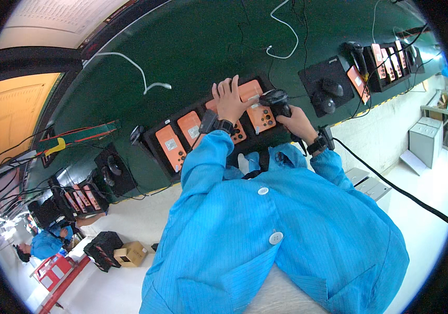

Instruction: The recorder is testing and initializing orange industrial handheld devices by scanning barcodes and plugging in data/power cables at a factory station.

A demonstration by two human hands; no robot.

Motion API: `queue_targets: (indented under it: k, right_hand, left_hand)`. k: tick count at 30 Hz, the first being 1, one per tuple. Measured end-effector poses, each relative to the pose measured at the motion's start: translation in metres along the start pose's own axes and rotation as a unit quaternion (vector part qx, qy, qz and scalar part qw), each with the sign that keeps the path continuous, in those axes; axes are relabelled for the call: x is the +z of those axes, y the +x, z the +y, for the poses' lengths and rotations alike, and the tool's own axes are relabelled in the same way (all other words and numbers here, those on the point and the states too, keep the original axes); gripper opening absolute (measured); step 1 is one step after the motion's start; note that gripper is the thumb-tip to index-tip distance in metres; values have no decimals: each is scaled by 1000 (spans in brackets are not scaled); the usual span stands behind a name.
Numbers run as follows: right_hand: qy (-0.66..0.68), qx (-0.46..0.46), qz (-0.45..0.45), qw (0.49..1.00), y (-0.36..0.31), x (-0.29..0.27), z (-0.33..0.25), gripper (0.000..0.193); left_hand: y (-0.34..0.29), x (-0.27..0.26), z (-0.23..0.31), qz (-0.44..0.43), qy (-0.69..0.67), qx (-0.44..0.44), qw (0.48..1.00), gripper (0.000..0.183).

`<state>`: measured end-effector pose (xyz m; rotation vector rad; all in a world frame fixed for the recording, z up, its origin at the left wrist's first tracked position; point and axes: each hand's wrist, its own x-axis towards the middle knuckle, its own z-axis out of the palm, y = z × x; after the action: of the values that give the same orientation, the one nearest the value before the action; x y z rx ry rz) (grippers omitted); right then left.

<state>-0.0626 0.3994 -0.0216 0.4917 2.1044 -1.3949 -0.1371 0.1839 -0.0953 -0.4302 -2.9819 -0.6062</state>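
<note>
My right hand (298, 124) is closed round the grip of a black handheld barcode scanner (274, 98), its head over the phones on the right. My left hand (228, 100) lies with fingers stretched out over the tray, apparently touching an orange phone beneath it. Several orange phones with white labels and camera lenses lie in a black tray (154, 142): one at the left (168, 142), another beside it (188, 124), one under the scanner (260, 118). A further orange phone (250, 90) lies crosswise at the far side. Both wrists carry black devices.
A black mat (319, 78) with two mice is right of the tray on the green bench (198, 63). Farther right stands a rack of phones (389, 65); another rack (82, 198) is at left. White cables and a black cord (391, 182) run nearby. A co-worker (51, 243) sits far left.
</note>
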Motion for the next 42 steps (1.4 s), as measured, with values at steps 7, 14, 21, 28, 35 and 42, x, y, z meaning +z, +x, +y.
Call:
queue_targets:
  k: [7,14,21,28,35,42]
  right_hand:
    - [-58,-19,-8,998,0,15,-5,29]
    - [-25,-31,78,996,12,1,1,35]
    - [-94,-27,164,982,103,-33,49,50]
    - [240,-222,255,910,129,-21,-42,36]
    - [381,-163,149,898,139,-5,-59,19]
    - [405,-182,32,895,43,-4,-59,18]
  left_hand:
    - [1,0,-3,-15,13,-7,1000,91]
    - [2,-10,-1,-14,-18,-3,1000,91]
    - [-54,-10,31,61,-239,-31,969,60]
    - [-40,16,38,97,-435,-171,879,62]
    - [-43,89,24,30,-475,-405,781,33]
    - [-27,1,40,23,-670,-168,723,50]
